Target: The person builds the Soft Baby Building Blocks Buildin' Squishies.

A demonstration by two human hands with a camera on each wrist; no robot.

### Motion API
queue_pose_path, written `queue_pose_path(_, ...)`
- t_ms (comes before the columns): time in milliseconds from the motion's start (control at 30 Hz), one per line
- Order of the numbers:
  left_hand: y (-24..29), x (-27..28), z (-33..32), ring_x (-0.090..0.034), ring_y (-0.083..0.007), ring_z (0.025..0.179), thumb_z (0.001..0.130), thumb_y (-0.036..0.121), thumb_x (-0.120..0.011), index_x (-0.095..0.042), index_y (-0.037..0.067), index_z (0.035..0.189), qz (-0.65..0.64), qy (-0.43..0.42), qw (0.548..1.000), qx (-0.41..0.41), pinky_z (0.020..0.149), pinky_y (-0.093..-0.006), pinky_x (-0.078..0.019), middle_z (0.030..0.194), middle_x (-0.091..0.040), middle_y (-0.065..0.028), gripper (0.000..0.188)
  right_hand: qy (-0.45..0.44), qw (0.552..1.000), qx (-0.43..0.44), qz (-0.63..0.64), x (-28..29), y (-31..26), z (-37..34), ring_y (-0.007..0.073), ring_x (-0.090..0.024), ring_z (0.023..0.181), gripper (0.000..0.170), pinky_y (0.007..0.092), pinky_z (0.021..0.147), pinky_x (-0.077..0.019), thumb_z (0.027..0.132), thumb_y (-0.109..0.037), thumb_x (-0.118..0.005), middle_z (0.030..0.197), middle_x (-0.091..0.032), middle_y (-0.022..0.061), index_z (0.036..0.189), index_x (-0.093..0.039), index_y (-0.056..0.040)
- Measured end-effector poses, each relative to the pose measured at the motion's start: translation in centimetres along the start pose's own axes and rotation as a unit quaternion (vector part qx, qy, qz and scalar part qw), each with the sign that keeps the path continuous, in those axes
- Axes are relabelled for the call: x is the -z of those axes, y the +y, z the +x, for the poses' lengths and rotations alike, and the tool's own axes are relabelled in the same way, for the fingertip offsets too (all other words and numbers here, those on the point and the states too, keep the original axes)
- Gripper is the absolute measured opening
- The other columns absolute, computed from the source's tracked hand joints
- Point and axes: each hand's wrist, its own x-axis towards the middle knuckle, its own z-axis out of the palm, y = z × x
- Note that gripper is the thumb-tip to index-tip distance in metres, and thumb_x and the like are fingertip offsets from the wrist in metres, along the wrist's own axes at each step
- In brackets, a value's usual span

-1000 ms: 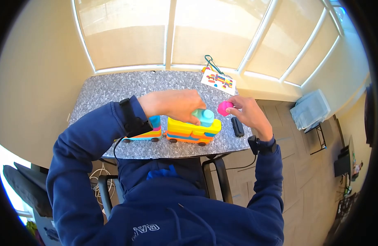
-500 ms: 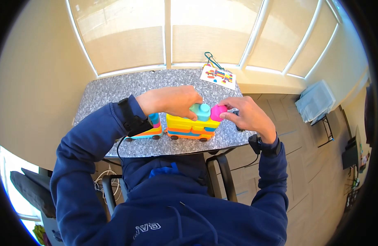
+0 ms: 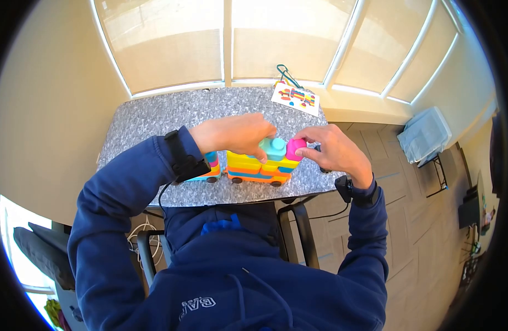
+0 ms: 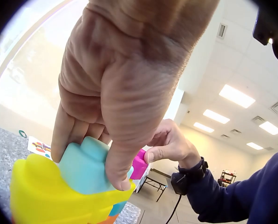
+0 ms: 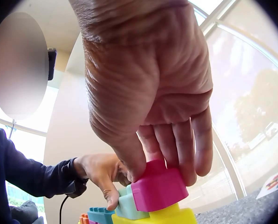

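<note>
A toy block vehicle stands on the table, with yellow blocks [image 4: 50, 198] over an orange wheeled base [image 3: 254, 176]. On top, my left hand [image 3: 240, 134] grips a light teal block [image 4: 85, 168], thumb on the near side and fingers on the far side. Right beside that block, my right hand [image 3: 335, 149] pinches a pink block [image 5: 160, 190] at the right end of the yellow top. In the right wrist view, the pink block sits close over the yellow one. Partly hidden by my left wrist, a second wheeled block car [image 3: 212, 165] stands to the left.
At the back right of the grey speckled table [image 3: 165, 118] lies a printed card [image 3: 296, 99] showing coloured blocks, beside a green cord loop [image 3: 289, 76]. A dark object is mostly hidden behind my right hand. Chair armrests [image 3: 304, 234] flank the body.
My right hand has brought the pink block left and down from beside the vehicle onto its top, next to the teal block. My left hand keeps its grip on the teal block.
</note>
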Motion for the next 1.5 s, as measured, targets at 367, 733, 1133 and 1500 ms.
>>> queue_pose_path(367,-0.9,-0.4,0.2,-0.073,-0.0463,0.094,0.083,0.036,-0.093,-0.072,0.000,0.114,-0.015,0.010,1.000,-0.017,0.078,-0.0516,-0.0562,0.093,-0.075,-0.0246,0.053,0.002,1.000,-0.005,0.016,-1.2,0.2,-0.3,0.0424,-0.072,0.089,0.029,0.0458,0.080,-0.0585,0.093,-0.020,-0.082,0.099,-0.077,0.0202,0.113,-0.076,0.0003)
queue_pose_path(733,-8.7,4.9,1.9,-0.077,-0.0379,0.105,0.091,0.037,-0.087,-0.074,-0.002,0.125,0.022,0.006,0.999,0.044,0.090,-0.0469,-0.0597,0.112,-0.080,-0.0201,0.054,0.038,0.993,-0.055,0.098,-3.0,0.9,-2.1,0.0374,-0.076,0.104,0.051,0.0423,0.092,-0.0626,0.090,-0.017,-0.088,0.127,-0.077,0.0199,0.136,-0.071,-0.0030)
queue_pose_path(1133,-16.6,-5.8,7.7,-0.070,-0.0432,0.122,0.079,0.033,-0.096,-0.070,0.005,0.138,0.083,-0.220,0.972,-0.006,0.100,-0.0531,-0.0563,0.131,-0.075,-0.0196,0.070,0.082,0.984,-0.097,0.129,-5.9,2.5,-3.3,0.0327,-0.077,0.107,0.061,0.0397,0.096,-0.0609,0.085,-0.013,-0.093,0.127,-0.077,0.0191,0.139,-0.069,-0.0018)
queue_pose_path(1500,-14.7,-8.5,8.6,-0.074,-0.0420,0.109,0.086,0.033,-0.087,-0.075,0.007,0.124,0.003,-0.235,0.966,-0.103,0.093,-0.0515,-0.0577,0.116,-0.078,-0.0205,0.048,0.120,0.979,-0.091,0.136,-6.6,2.9,-4.0,0.0292,-0.076,0.099,0.062,0.0387,0.092,-0.0607,0.082,-0.011,-0.095,0.125,-0.078,0.0185,0.138,-0.070,-0.0022)
